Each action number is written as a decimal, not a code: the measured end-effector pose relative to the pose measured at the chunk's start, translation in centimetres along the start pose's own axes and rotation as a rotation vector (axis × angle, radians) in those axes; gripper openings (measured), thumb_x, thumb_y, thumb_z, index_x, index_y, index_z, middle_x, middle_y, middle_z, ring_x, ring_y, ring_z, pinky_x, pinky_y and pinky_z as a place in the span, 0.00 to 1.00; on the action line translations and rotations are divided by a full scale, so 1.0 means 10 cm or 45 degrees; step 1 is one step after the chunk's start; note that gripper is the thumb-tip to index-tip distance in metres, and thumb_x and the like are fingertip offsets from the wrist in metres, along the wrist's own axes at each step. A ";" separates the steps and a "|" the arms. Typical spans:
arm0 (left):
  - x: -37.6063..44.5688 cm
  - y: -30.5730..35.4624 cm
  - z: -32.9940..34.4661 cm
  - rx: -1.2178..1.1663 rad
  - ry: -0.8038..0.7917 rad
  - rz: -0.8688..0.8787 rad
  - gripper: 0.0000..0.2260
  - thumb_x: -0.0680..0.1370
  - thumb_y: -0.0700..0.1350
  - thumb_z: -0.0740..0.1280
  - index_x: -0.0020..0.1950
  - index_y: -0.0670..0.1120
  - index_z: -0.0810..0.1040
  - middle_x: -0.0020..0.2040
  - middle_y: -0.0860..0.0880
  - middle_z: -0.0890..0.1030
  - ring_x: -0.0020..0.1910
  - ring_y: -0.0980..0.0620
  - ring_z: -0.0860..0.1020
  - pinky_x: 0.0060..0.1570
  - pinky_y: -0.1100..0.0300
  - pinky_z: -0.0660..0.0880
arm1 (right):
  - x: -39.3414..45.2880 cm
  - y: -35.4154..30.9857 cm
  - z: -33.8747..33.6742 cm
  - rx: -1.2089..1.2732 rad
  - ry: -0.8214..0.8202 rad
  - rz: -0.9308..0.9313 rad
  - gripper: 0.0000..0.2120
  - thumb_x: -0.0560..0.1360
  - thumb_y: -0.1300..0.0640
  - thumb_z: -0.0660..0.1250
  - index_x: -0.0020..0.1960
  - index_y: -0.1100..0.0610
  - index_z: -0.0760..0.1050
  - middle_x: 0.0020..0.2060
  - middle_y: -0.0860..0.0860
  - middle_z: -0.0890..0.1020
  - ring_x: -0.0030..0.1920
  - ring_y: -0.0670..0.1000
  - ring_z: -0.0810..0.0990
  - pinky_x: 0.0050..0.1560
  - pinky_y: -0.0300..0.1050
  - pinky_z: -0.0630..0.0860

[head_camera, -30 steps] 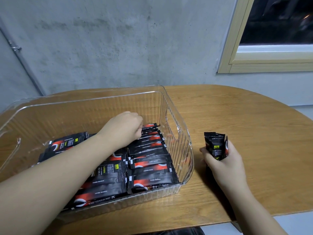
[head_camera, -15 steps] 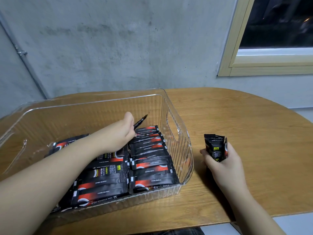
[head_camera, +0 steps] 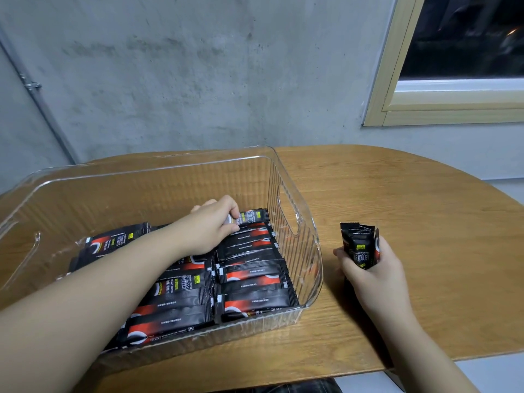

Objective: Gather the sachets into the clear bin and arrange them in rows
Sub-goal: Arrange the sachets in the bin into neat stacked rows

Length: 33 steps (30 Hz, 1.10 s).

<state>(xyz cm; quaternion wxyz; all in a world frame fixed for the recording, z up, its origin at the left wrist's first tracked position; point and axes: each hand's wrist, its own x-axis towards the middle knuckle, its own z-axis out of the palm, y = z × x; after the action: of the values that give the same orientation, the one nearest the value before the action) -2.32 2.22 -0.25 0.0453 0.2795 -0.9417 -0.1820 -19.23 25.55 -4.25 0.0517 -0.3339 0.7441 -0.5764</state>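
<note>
Two hands are seen over a wooden table (head_camera: 397, 222). A clear bin (head_camera: 283, 177) stands on the table's left part, and black-and-red sachets (head_camera: 255, 279) are laid flat on its floor in overlapping rows along the near and right side; more sachets lie toward the bin's left. The left hand (head_camera: 209, 225) is reached into the bin, and one sachet (head_camera: 253, 216) at the far end of the right-hand row is pinched between its curled fingers and thumb; that sachet lies nearly flat on the row's top. The right hand (head_camera: 371, 270) is rested on the table just beside the bin's right wall, outside it, with its fingers closed around a small bundle (head_camera: 360, 245) of sachets held upright, their crimped tops showing above the fist. A grey concrete wall (head_camera: 198, 80) is seen behind the table, and a window frame (head_camera: 397, 66) at the upper right.
</note>
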 end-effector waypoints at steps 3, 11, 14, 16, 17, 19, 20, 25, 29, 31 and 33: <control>0.07 -0.04 0.08 0.112 -0.020 -0.003 0.07 0.79 0.53 0.59 0.48 0.59 0.60 0.44 0.55 0.71 0.54 0.50 0.67 0.61 0.51 0.64 | 0.00 -0.01 0.00 -0.002 0.002 -0.004 0.10 0.70 0.65 0.72 0.43 0.54 0.73 0.35 0.47 0.79 0.34 0.37 0.74 0.36 0.28 0.67; 0.07 0.07 0.05 0.344 0.042 0.154 0.04 0.79 0.53 0.61 0.51 0.56 0.67 0.48 0.58 0.69 0.54 0.56 0.63 0.58 0.56 0.59 | 0.00 -0.02 0.00 -0.020 -0.002 -0.014 0.11 0.69 0.66 0.72 0.44 0.54 0.73 0.36 0.46 0.79 0.35 0.35 0.75 0.38 0.27 0.68; 0.07 0.08 0.03 0.338 0.038 0.171 0.03 0.80 0.51 0.60 0.50 0.56 0.67 0.53 0.57 0.69 0.54 0.55 0.64 0.59 0.56 0.59 | -0.01 -0.02 0.00 -0.036 0.001 -0.017 0.13 0.70 0.65 0.72 0.42 0.50 0.72 0.35 0.45 0.79 0.35 0.36 0.74 0.37 0.28 0.68; 0.08 0.08 0.03 0.316 0.065 0.172 0.02 0.81 0.49 0.59 0.50 0.56 0.66 0.50 0.58 0.70 0.53 0.55 0.66 0.60 0.56 0.60 | -0.01 -0.02 0.00 -0.038 0.002 -0.017 0.13 0.70 0.65 0.72 0.41 0.51 0.71 0.35 0.46 0.78 0.35 0.37 0.74 0.37 0.28 0.68; 0.10 0.07 0.04 0.302 0.079 0.165 0.02 0.81 0.48 0.59 0.51 0.55 0.66 0.48 0.59 0.71 0.53 0.55 0.66 0.61 0.55 0.60 | -0.01 -0.02 0.00 -0.040 0.002 -0.015 0.12 0.70 0.65 0.72 0.41 0.51 0.72 0.35 0.46 0.78 0.34 0.37 0.74 0.37 0.28 0.68; 0.11 0.05 0.05 0.231 0.061 0.085 0.04 0.81 0.47 0.57 0.50 0.57 0.65 0.45 0.59 0.70 0.53 0.53 0.67 0.62 0.53 0.62 | -0.01 -0.02 0.00 -0.039 0.002 -0.014 0.13 0.70 0.65 0.72 0.42 0.50 0.72 0.35 0.45 0.79 0.35 0.36 0.75 0.37 0.28 0.68; 0.12 0.04 0.05 0.175 0.058 0.040 0.05 0.81 0.47 0.57 0.48 0.58 0.64 0.45 0.58 0.70 0.53 0.51 0.67 0.62 0.52 0.63 | -0.01 -0.02 0.00 -0.037 0.002 -0.013 0.13 0.70 0.65 0.72 0.42 0.50 0.72 0.35 0.45 0.79 0.35 0.36 0.75 0.37 0.28 0.68; 0.11 0.08 0.01 -0.078 0.188 -0.018 0.04 0.81 0.45 0.59 0.48 0.54 0.68 0.44 0.54 0.76 0.47 0.53 0.72 0.57 0.57 0.62 | -0.01 -0.02 0.00 -0.045 0.008 -0.020 0.11 0.70 0.65 0.72 0.44 0.53 0.73 0.35 0.44 0.78 0.35 0.35 0.75 0.37 0.27 0.68; 0.10 0.10 0.01 0.019 0.134 -0.042 0.02 0.81 0.47 0.59 0.50 0.53 0.69 0.43 0.57 0.75 0.49 0.55 0.72 0.60 0.57 0.61 | -0.01 -0.01 0.01 -0.043 0.002 -0.025 0.10 0.70 0.65 0.72 0.44 0.55 0.74 0.36 0.45 0.79 0.36 0.36 0.75 0.37 0.27 0.67; 0.10 0.12 0.03 0.178 0.121 -0.016 0.02 0.81 0.49 0.59 0.51 0.53 0.70 0.44 0.58 0.73 0.52 0.54 0.69 0.59 0.57 0.60 | 0.00 0.00 0.01 -0.043 0.000 -0.021 0.09 0.70 0.65 0.72 0.45 0.56 0.74 0.36 0.46 0.80 0.37 0.36 0.75 0.37 0.27 0.67; 0.10 0.13 0.04 0.335 0.162 0.060 0.04 0.80 0.50 0.60 0.52 0.53 0.73 0.49 0.57 0.73 0.53 0.54 0.68 0.58 0.56 0.61 | -0.01 0.00 0.01 -0.041 0.003 -0.017 0.09 0.70 0.65 0.72 0.44 0.55 0.74 0.36 0.46 0.79 0.36 0.36 0.75 0.37 0.27 0.67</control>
<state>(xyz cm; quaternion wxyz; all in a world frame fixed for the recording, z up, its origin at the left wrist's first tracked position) -3.86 2.79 -0.12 0.0723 0.2717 -0.9589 -0.0379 -19.14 25.51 -4.25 0.0415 -0.3391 0.7510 -0.5650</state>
